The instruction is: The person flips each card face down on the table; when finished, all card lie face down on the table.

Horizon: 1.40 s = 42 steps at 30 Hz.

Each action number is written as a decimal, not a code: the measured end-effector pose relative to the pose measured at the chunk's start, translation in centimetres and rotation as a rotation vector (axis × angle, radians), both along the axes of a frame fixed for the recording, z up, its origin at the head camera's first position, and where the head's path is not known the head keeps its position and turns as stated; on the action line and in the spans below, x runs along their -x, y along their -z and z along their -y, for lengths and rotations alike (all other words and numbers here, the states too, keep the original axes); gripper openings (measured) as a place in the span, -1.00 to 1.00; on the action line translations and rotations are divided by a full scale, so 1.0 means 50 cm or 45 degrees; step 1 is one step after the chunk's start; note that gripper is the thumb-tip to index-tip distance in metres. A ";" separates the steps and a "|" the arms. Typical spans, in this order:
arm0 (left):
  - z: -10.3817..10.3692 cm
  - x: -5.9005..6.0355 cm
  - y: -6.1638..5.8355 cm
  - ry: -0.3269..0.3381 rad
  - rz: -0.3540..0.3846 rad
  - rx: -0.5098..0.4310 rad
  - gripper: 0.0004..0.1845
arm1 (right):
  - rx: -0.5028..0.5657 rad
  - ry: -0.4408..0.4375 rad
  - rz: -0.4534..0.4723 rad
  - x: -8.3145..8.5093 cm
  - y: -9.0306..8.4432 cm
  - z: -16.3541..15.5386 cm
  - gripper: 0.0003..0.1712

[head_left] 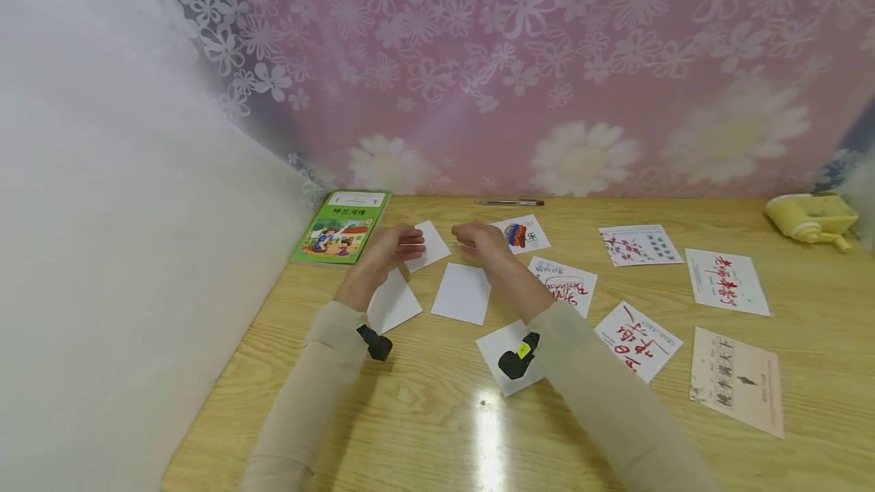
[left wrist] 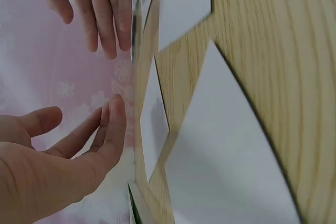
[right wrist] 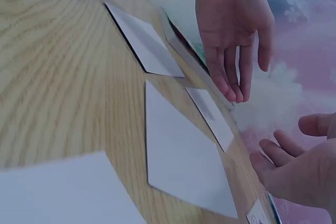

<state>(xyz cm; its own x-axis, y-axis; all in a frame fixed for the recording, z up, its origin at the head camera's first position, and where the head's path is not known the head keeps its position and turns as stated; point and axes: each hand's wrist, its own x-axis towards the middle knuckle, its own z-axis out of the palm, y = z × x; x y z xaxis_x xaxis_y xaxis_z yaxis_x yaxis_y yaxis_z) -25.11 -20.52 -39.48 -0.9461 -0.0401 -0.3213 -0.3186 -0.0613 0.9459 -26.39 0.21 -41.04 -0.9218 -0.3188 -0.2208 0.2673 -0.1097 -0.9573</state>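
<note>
Two arms in long, close-fitting beige sleeves, cuffs ending at the wrists. Left hand (head_left: 391, 247) and right hand (head_left: 481, 240) bare, no rings or gloves seen. Small black camera unit (head_left: 375, 343) strapped at left wrist; similar black unit with yellow tag (head_left: 519, 359) at right wrist.

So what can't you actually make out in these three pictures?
- Head view: the printed faces of the blank-backed white cards, turned down.
- Head view: the white card partly under the right sleeve and wrist camera.
- Head view: red writing on the far white cards, too small to read.
- Left wrist view: the green picture book, cut by the bottom edge.
</note>
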 end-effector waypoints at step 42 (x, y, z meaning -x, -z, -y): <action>-0.258 0.045 0.048 -0.220 0.066 -0.391 -0.61 | 0.078 0.218 0.115 0.052 0.009 -0.276 -0.33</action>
<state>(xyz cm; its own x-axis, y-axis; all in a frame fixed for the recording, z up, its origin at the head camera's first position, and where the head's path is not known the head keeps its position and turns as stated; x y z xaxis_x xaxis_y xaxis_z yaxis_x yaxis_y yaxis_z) -27.34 -7.63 -41.88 -0.9158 -0.0924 -0.3908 -0.3259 -0.3977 0.8577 -28.97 14.03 -41.49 -0.9409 -0.1748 -0.2902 0.3244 -0.2184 -0.9204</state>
